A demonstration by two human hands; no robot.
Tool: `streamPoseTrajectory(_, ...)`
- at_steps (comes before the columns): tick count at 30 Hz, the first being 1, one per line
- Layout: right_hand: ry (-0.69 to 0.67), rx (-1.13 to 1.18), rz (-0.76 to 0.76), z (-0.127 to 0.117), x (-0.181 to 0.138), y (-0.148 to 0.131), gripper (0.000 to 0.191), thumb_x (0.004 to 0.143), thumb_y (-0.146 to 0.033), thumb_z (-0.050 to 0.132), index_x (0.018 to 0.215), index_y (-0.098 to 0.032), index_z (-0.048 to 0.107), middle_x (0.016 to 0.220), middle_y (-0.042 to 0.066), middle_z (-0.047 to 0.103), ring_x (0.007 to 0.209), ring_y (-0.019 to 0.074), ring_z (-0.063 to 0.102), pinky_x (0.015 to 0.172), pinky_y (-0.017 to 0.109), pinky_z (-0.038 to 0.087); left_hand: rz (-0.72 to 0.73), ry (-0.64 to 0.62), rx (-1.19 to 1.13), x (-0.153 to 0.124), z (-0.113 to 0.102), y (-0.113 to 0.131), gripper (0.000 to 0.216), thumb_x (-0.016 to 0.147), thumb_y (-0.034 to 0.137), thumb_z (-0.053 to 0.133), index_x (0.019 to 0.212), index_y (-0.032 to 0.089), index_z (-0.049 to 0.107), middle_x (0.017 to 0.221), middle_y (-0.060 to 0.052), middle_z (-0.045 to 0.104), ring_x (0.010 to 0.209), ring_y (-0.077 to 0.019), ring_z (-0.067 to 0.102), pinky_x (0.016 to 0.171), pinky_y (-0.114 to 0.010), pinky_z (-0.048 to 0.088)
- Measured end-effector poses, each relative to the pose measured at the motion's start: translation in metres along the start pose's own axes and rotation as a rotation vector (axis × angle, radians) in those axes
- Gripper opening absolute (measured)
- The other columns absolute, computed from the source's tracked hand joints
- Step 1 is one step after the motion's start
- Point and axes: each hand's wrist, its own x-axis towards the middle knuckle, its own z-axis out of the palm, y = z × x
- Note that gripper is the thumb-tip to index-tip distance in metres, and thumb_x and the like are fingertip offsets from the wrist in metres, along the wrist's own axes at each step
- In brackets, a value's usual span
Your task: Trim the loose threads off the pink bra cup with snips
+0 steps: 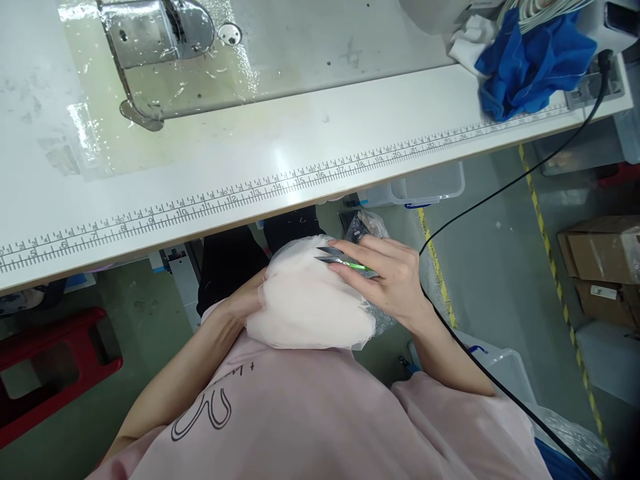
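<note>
Bunched white fabric [310, 303] sits right up against the pink shirt [300, 400] — left hand [251, 295] at its left side, fingertips hidden, so can't tell if they're gripping. Right hand [393, 272] has green snips [357, 266] pinched thumb-to-fingers over the fabric, blades parted — white table [240, 157] beyond.

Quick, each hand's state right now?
Left hand: fingers hidden by the white fabric; grip can't be told.
Right hand: closed on snips, blades apart.

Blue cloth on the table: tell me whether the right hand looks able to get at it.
Probably yes, with a stretch: nothing visible bars the way over the edge of the table to the blue cloth, though the right hand holds snips, which may hinder grasping.
</note>
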Motion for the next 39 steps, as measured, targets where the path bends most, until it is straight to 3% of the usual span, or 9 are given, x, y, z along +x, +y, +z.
streamPoseTrajectory(4,-0.035,0.113,0.106,0.003,0.000,-0.003,0.030,0.105,-0.039,0.060,0.117,-0.018,0.078,0.071,0.000,0.064,0.059,0.0116,0.055,0.058,0.027,0.042,-0.009,-0.014,-0.015,0.001,-0.004,-0.003,0.049,0.046,0.012,0.088,0.094,0.015,0.079,0.093,-0.008,0.080,0.087,-0.0318,0.073,0.064,-0.032,0.061)
streamPoseTrajectory(9,-0.028,0.221,0.260,0.003,0.000,-0.003,0.028,0.106,-0.038,0.057,0.117,-0.023,0.078,0.078,0.002,0.070,0.063,0.0134,0.058,0.060,0.028,0.043,-0.026,-0.006,-0.058,0.000,-0.003,-0.002,0.043,0.043,0.008,0.086,0.085,0.015,0.078,0.083,-0.005,0.078,0.078,-0.0269,0.071,0.053,-0.023,0.052)
streamPoseTrajectory(13,-0.018,0.240,0.190,-0.004,-0.002,-0.001,0.024,0.103,-0.035,0.064,0.118,-0.022,0.077,0.068,-0.001,0.061,0.055,0.0117,0.048,0.054,0.028,0.037,-0.030,0.008,-0.057,0.000,0.000,0.002,0.039,0.041,0.007,0.086,0.078,0.015,0.076,0.077,-0.004,0.077,0.070,-0.0225,0.069,0.051,-0.022,0.049)
streamPoseTrajectory(19,-0.068,0.098,0.058,-0.010,-0.005,-0.001,0.023,0.102,-0.035,0.065,0.113,-0.020,0.079,0.064,-0.003,0.058,0.054,0.0105,0.050,0.056,0.027,0.039,0.039,-0.037,-0.001,-0.002,0.002,0.006,0.031,0.050,0.011,0.084,0.080,0.013,0.077,0.075,-0.002,0.076,0.067,-0.0192,0.068,0.055,-0.022,0.052)
streamPoseTrajectory(30,-0.047,-0.030,0.006,-0.004,-0.002,-0.004,0.029,0.106,-0.040,0.059,0.110,-0.019,0.080,0.066,-0.003,0.062,0.055,0.0091,0.049,0.055,0.026,0.038,0.112,-0.162,0.055,-0.001,-0.002,0.001,0.039,0.066,0.026,0.086,0.103,0.015,0.081,0.097,-0.007,0.080,0.090,-0.0294,0.074,0.075,-0.032,0.060)
streamPoseTrajectory(39,-0.022,-0.008,-0.016,0.001,0.000,-0.005,0.028,0.105,-0.037,0.061,0.110,-0.017,0.080,0.068,-0.001,0.064,0.057,0.0099,0.053,0.058,0.026,0.040,0.049,-0.069,-0.008,-0.002,0.000,0.002,0.044,0.054,0.016,0.090,0.096,0.013,0.080,0.088,-0.008,0.079,0.085,-0.0297,0.074,0.067,-0.030,0.059)
